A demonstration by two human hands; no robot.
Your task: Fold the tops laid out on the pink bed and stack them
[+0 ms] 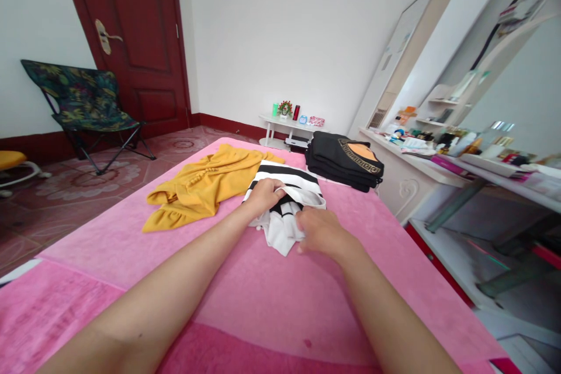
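A black-and-white striped garment (291, 174) lies partly folded on a pink cover (263, 280), its pale inner side bunched toward me. My left hand (265, 194) is closed on the garment's upper edge, thumb and fingers pinching the fabric. At the right side of the bunched part, my right hand (319, 228) has its fingers curled around the white cloth. A crumpled yellow garment (205, 181) spreads out to the left, next to the striped one. Behind and to the right sits a folded black stack of clothes (342, 160) with a gold-patterned top.
A camouflage folding chair (83, 99) stands by the red door (131, 23) at the left. A small white table (280, 123) with a plant is at the far wall. The dressing table (416, 163) at the right is crowded with bottles.
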